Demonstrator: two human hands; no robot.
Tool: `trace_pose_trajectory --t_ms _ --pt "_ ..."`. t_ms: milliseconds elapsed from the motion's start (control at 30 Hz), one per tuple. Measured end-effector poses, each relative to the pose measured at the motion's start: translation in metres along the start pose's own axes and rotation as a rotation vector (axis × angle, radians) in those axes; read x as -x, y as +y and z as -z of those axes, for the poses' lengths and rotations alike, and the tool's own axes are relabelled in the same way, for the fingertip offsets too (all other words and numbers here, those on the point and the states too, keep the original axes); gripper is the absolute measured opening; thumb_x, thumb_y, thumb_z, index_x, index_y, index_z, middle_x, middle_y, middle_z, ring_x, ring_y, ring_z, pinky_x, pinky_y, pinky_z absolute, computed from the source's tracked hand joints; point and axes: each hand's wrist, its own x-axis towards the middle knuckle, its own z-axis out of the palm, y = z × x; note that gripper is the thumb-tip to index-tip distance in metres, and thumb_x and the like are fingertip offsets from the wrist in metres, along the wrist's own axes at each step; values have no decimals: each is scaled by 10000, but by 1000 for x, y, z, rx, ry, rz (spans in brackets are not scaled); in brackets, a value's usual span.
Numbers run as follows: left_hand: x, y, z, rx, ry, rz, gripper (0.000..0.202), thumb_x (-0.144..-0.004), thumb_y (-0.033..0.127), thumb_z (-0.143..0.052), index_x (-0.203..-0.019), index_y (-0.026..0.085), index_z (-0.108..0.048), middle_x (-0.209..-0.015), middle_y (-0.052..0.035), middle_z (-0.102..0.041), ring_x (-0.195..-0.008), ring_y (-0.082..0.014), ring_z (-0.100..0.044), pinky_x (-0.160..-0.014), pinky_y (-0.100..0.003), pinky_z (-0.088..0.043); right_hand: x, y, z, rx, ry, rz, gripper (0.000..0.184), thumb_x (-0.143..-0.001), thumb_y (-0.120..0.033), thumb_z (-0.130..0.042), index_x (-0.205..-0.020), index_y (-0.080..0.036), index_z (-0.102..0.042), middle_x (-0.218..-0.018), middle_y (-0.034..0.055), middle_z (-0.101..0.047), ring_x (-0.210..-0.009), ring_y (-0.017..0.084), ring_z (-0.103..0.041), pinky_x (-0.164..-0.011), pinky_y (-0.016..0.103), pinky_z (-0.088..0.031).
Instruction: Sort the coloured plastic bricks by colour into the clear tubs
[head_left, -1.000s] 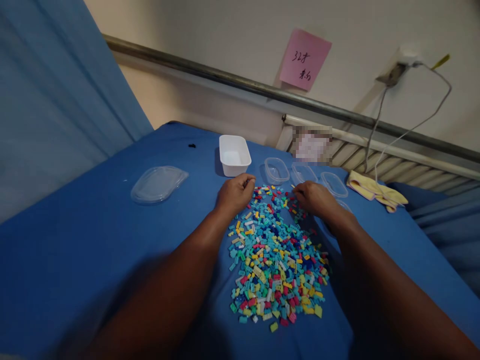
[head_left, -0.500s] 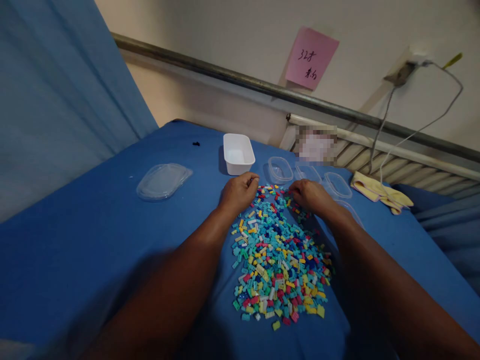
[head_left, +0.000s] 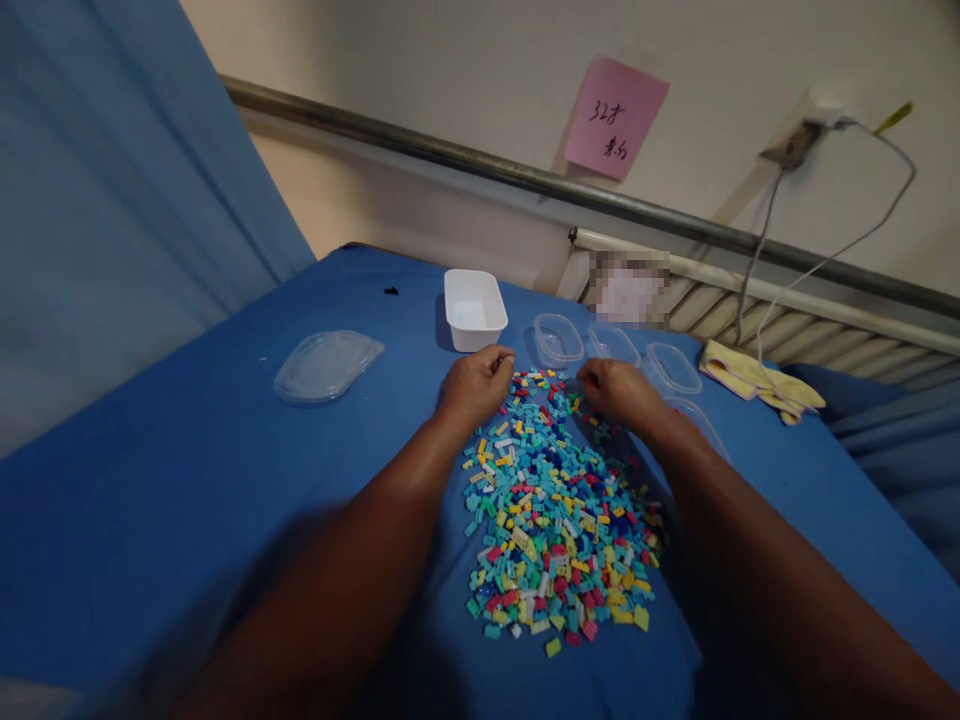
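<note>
A wide heap of small toy building bricks (head_left: 559,510) in turquoise, yellow, red, white and dark blue lies between my forearms on a blue sheet. My left hand (head_left: 480,384) rests at the heap's far left edge, fingers closed; whatever they hold is hidden. Across from it, my right hand (head_left: 615,388) is at the far right edge with its fingers curled down, their tips hard to make out. Just beyond my left hand is a white tub (head_left: 475,315). Clear plastic containers (head_left: 558,340) stand past my right hand, one partly behind my right forearm with red bits in it.
Stacked clear lids (head_left: 328,367) lie to the left, and a small black object (head_left: 391,291) farther back. A yellow cloth (head_left: 757,380) is at the right, under a hanging cable (head_left: 829,262). A metal rail (head_left: 480,173) and a radiator (head_left: 720,300) run along the wall.
The view has shifted slightly. Both hands keep almost the same place and closed pose, and the heap looks the same.
</note>
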Motion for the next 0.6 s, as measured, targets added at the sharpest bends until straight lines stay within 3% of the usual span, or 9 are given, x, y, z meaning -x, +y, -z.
trace_pose_trajectory --t_ms 100,200,333,467,600 --pt "0 0 0 -5 -6 7 293 -1001 391 -596 -1104 235 -821 -900 -16 -788 -845 -215 -726 -767 -342 -500 31 29 12 2 87 -39 379 -1037 -196 -538 -1310 -178 -799 -1278 129 -830 -1138 266 -770 -937 307 -512" --pt "-1 -1 0 0 -11 8 294 -998 389 -598 -1107 233 -822 -903 -14 -790 -848 -210 -723 -782 -333 -505 63 68 18 64 189 -117 328 -1024 -268 -571 -1205 -199 -835 -1182 124 -848 -1055 294 -789 -876 342 -534" --pt "-3 -3 -1 0 -13 -8 286 -999 393 -597 -1086 236 -819 -917 -12 -796 -857 -210 -726 -784 -327 -506 89 101 15 132 94 -197 344 -1025 -310 -573 -1222 -219 -840 -1054 123 -857 -936 299 -792 -800 370 -538" --pt "-3 -1 0 -19 -15 -10 292 -997 387 -591 -1098 236 -820 -923 -19 -799 -872 -217 -733 -786 -334 -504 94 98 13 173 104 -208 386 -1040 -301 -550 -1294 -215 -829 -1152 154 -847 -1016 320 -793 -836 392 -551" --pt "-2 -1 0 -24 -5 -5 296 -997 394 -596 -1097 236 -826 -882 -17 -783 -827 -211 -718 -758 -331 -496 79 63 16 89 173 -123 372 -1070 -333 -551 -1300 -246 -830 -1300 126 -825 -1154 331 -771 -921 396 -555"
